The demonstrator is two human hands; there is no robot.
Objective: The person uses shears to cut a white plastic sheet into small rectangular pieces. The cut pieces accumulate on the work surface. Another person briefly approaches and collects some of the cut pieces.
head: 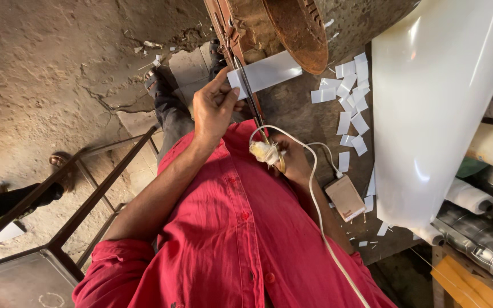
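Your left hand (213, 111) pinches the thin, floppy white plastic strip (266, 72) by its end. It looks light and slick, so grip near the blades. Your right hand (293, 159) is closed on the long metal scissors (252, 97).

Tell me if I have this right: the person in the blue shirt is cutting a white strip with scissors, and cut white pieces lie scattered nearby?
Not quite: the head view shows a red shirt, not blue. The rest holds: scissors meet the white strip, and cut white pieces lie scattered nearby.
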